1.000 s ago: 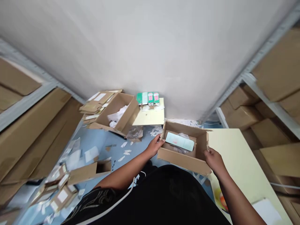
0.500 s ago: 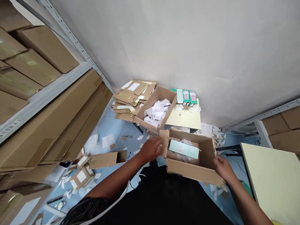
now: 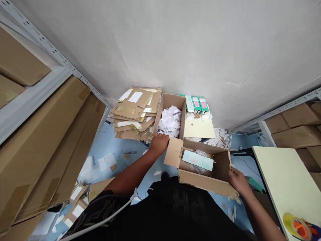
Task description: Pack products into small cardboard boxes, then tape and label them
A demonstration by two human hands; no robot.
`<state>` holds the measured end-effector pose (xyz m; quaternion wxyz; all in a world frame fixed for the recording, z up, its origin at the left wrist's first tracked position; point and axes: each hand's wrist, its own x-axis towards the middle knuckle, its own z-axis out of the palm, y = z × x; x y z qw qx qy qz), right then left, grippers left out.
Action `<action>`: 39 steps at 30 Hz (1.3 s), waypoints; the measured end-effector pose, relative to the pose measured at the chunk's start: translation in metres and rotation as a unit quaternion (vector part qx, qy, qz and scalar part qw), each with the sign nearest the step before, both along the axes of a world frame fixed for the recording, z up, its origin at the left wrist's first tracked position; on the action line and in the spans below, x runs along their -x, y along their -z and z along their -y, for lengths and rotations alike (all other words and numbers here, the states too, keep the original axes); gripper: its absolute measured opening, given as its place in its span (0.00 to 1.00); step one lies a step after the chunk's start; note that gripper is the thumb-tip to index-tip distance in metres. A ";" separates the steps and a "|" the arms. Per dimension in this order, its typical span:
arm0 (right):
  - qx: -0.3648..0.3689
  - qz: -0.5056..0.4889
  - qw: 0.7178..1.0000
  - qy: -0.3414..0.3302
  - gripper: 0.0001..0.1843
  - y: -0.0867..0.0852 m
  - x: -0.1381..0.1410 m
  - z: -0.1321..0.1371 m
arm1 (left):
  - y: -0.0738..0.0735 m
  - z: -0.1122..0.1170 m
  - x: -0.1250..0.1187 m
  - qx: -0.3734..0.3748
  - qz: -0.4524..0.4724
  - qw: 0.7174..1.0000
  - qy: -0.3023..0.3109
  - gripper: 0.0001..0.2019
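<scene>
My right hand (image 3: 238,181) grips the right end of an open cardboard box (image 3: 206,186) held in front of my body. Inside that box lie a pale green carton (image 3: 197,160) and some clear plastic wrapping (image 3: 200,169). Its left flap (image 3: 173,153) sticks out sideways. My left hand (image 3: 159,144) is closed over the near edge of a second cardboard box (image 3: 173,99), which is filled with crumpled white paper (image 3: 170,121). The two boxes are very close together at their facing corners.
Flattened cardboard (image 3: 132,112) is stacked left of the paper-filled box. Green and pink cartons (image 3: 197,104) stand on a small cream table (image 3: 200,129). Shelves of boxes (image 3: 57,140) rise at left. A cream table (image 3: 283,180) with tape rolls (image 3: 296,227) is at right. Scraps litter the blue floor.
My left hand has moved from the near box's flap to the edge of the paper-filled box, which now sits straighter. My right hand keeps its grip. The view has turned slightly right.
</scene>
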<state>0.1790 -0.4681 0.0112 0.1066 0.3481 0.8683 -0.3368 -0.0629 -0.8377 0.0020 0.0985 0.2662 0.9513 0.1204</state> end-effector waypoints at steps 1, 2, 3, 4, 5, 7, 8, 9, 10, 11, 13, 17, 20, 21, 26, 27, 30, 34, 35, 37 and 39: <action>-0.002 -0.002 1.000 0.001 0.16 0.000 0.002 -0.004 | -0.001 -0.004 0.001 0.006 0.005 1.000 -0.004 0.13; -0.003 -0.004 1.000 -0.001 0.16 0.000 0.005 -0.008 | -0.002 -0.006 0.003 0.009 0.013 1.000 -0.008 0.13; -0.003 -0.006 1.000 -0.006 0.17 0.000 0.007 -0.013 | -0.003 -0.006 0.006 0.009 0.027 1.000 -0.009 0.13; 0.000 -0.007 1.000 -0.012 0.17 -0.001 0.009 -0.018 | -0.004 -0.005 0.011 0.004 0.048 0.999 -0.002 0.13; 0.004 -0.007 1.000 -0.017 0.17 -0.003 0.011 -0.023 | -0.007 -0.003 0.018 -0.005 0.080 0.997 0.011 0.15; 0.017 -0.007 1.000 -0.025 0.18 -0.006 0.014 -0.032 | -0.012 0.002 0.038 -0.037 0.154 0.987 0.038 0.20; 0.023 -0.005 0.999 -0.026 0.18 -0.007 0.015 -0.036 | -0.015 0.002 0.051 -0.054 0.180 0.981 0.043 0.22; 0.030 -0.001 0.999 -0.028 0.18 -0.008 0.016 -0.039 | -0.017 0.000 0.064 -0.064 0.189 0.979 0.037 0.22; 0.036 0.004 0.999 -0.029 0.18 -0.008 0.016 -0.041 | -0.018 -0.004 0.079 -0.065 0.175 0.982 0.021 0.22; 0.043 0.011 0.998 -0.032 0.17 -0.008 0.017 -0.042 | -0.018 -0.012 0.093 -0.052 0.148 0.988 0.007 0.22; 0.053 0.021 0.998 -0.041 0.16 -0.005 0.017 -0.043 | -0.011 -0.034 0.118 0.002 0.123 0.992 0.003 0.28; 0.056 0.028 0.996 -0.062 0.14 0.004 0.013 -0.044 | 0.023 -0.081 0.142 0.139 0.191 0.971 0.025 0.50; 0.055 0.035 0.996 -0.061 0.14 0.007 0.005 -0.045 | 0.052 -0.097 0.142 0.187 0.209 0.960 0.027 0.57; 0.057 0.035 0.996 -0.055 0.15 0.008 0.002 -0.044 | 0.060 -0.099 0.141 0.193 0.210 0.958 0.034 0.56; 0.067 0.018 0.997 -0.028 0.15 0.015 -0.006 -0.030 | 0.077 -0.101 0.139 0.206 0.222 0.949 0.089 0.35; 0.067 0.017 0.997 -0.024 0.15 0.016 -0.006 -0.027 | 0.077 -0.102 0.139 0.208 0.221 0.948 0.095 0.30; 0.060 0.015 0.998 -0.015 0.15 0.021 -0.006 -0.020 | 0.066 -0.107 0.140 0.204 0.201 0.953 0.101 0.20; 0.043 -0.004 0.999 -0.013 0.15 0.023 -0.003 -0.020 | 0.030 -0.096 0.145 0.164 0.128 0.973 0.096 0.19; 0.038 -0.007 0.999 -0.012 0.15 0.023 -0.001 -0.020 | 0.017 -0.089 0.146 0.154 0.108 0.978 0.092 0.19; 0.034 -0.005 0.999 -0.009 0.15 0.021 0.003 -0.020 | -0.013 -0.073 0.145 0.125 0.064 0.987 0.079 0.19; 0.034 0.000 0.999 -0.005 0.15 0.020 0.007 -0.020 | -0.047 -0.055 0.135 0.062 0.001 0.997 0.055 0.16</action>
